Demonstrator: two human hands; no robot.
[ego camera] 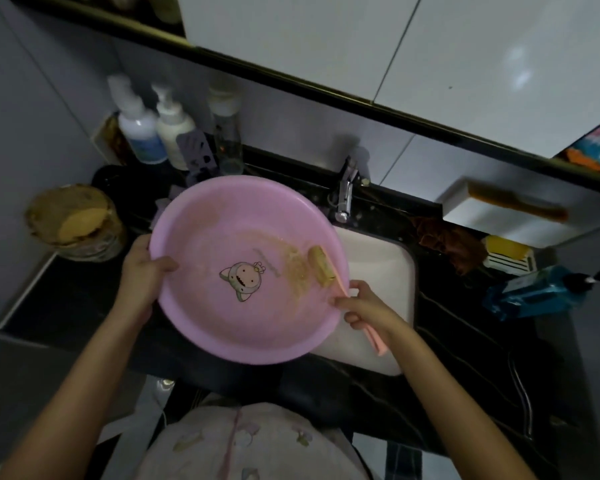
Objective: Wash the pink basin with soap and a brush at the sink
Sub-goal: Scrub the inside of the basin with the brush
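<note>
Two-handed: left grip (142, 271) clasps basin (222, 323) rim; right grip (361, 306), brush (321, 266).

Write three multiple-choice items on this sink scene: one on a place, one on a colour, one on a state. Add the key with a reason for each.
1. Where is the head of the brush?
A. inside the pink basin, on its right side
B. in the sink
C. on the wall shelf

2. What colour is the brush's handle?
A. blue
B. pink
C. black

3. What is the left hand doing?
A. hanging idle
B. turning the tap
C. gripping the basin's rim

Key: A, the bristles sit inside the basin; B, the pink handle sticks out below the right hand; C, the thumb hooks over the rim.
</note>
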